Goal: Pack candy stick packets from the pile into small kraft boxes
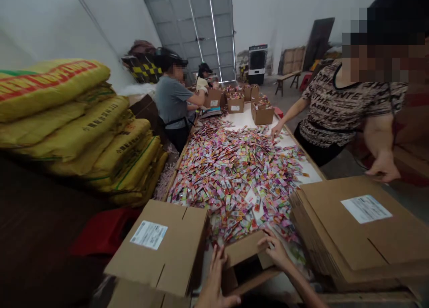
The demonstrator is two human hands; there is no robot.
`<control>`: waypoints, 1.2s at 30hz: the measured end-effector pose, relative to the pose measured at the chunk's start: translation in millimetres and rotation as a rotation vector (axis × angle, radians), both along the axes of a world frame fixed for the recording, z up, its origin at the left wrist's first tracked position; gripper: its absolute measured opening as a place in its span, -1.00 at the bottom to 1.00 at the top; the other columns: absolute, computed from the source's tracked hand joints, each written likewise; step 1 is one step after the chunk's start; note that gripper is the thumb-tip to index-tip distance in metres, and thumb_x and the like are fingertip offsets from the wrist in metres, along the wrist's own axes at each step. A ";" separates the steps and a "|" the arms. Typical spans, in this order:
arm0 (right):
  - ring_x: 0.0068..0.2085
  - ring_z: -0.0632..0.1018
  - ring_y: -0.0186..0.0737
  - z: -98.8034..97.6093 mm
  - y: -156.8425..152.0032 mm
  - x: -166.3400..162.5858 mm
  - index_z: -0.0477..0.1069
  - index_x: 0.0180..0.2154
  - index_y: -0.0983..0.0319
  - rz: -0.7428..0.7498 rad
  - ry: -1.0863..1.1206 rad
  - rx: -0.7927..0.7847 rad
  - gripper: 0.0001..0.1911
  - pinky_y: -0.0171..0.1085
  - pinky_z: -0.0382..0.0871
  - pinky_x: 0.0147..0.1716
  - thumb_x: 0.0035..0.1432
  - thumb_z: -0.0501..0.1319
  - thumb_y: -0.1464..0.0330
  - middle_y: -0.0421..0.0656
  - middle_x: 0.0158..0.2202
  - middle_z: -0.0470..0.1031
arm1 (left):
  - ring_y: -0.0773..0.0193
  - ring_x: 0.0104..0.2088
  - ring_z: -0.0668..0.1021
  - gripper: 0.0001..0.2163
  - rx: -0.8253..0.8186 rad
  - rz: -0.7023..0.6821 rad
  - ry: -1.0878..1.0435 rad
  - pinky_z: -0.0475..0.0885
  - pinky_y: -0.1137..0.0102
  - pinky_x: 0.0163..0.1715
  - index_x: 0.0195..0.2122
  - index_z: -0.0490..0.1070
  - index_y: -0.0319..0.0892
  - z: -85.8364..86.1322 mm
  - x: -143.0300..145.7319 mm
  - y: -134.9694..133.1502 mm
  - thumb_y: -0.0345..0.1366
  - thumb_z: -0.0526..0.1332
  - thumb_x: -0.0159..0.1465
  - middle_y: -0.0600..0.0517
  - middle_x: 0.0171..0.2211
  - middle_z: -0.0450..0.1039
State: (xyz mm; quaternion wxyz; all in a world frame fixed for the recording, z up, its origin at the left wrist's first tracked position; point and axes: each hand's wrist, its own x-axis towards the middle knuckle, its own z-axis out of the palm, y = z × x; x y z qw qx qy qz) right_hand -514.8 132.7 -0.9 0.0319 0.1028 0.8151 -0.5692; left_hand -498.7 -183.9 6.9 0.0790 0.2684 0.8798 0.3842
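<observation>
A small open cardboard box [244, 250] sits at the near edge of the long table [311, 169], in front of a big heap of colourful sachets [241, 165]. My left hand [214, 276] presses against the box's left side with fingers stretched. My right hand [273, 250] grips the box's right flap from above. The dark inside of the box shows between my hands.
A stack of flat labelled cartons [362, 227] lies at the right, a folded carton [161, 245] at the left. Yellow sacks [77, 124] pile up on the left. A person [342, 107] stands right of the table; two others work at the far end among small boxes [262, 113].
</observation>
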 end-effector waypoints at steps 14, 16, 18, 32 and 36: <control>-0.04 0.54 -0.01 -3.1 -108.1 -44.4 0.47 -0.13 0.20 0.254 0.370 0.710 -0.74 0.15 0.21 0.23 0.32 0.01 0.43 -0.04 -0.16 0.59 | -0.10 0.43 0.06 -0.28 -0.502 0.100 0.384 -0.17 -0.09 0.38 0.44 -0.08 -0.21 -3.1 -17.5 56.2 -0.03 0.09 0.34 -0.21 0.41 0.13; 0.08 0.50 -0.02 -15.6 -110.7 -42.9 0.43 0.01 0.21 0.295 0.403 0.690 -0.68 0.17 0.17 0.27 0.32 0.01 0.44 -0.02 -0.03 0.57 | -0.13 0.44 0.01 -0.16 -0.558 0.081 0.466 -0.36 -0.09 0.37 0.45 -0.20 -0.28 -6.8 -17.4 58.2 0.09 0.08 0.30 -0.26 0.42 0.10; 0.18 0.44 0.01 -22.2 -110.9 -44.8 0.37 0.13 0.24 0.311 0.399 0.673 -0.60 0.18 0.15 0.29 0.31 0.00 0.46 0.02 0.10 0.51 | -0.17 0.44 -0.01 -0.06 -0.574 0.082 0.495 -0.39 -0.09 0.36 0.45 -0.23 -0.36 -8.9 -20.6 60.2 0.20 0.06 0.25 -0.32 0.41 0.08; 0.37 0.26 -0.07 -13.0 -31.3 25.9 -0.02 0.41 0.30 0.657 0.496 0.757 -0.15 -0.06 0.33 0.28 0.06 0.06 0.54 -0.03 0.39 0.17 | -0.31 0.45 -0.07 0.08 -0.615 -0.052 0.148 -0.18 -0.20 0.34 0.46 -0.22 -0.07 5.5 -28.2 68.0 0.11 0.35 0.02 -0.29 0.48 -0.27; 0.36 0.29 -0.05 -40.8 -35.0 40.4 0.09 0.37 0.30 0.601 0.360 0.818 -0.11 -0.02 0.33 0.28 -0.05 0.03 0.60 -0.03 0.38 0.16 | -0.31 0.45 -0.17 0.06 -0.598 -0.148 -0.068 -0.15 -0.26 0.33 0.46 -0.24 -0.04 13.6 -32.0 84.0 -0.05 0.37 0.02 -0.26 0.48 -0.44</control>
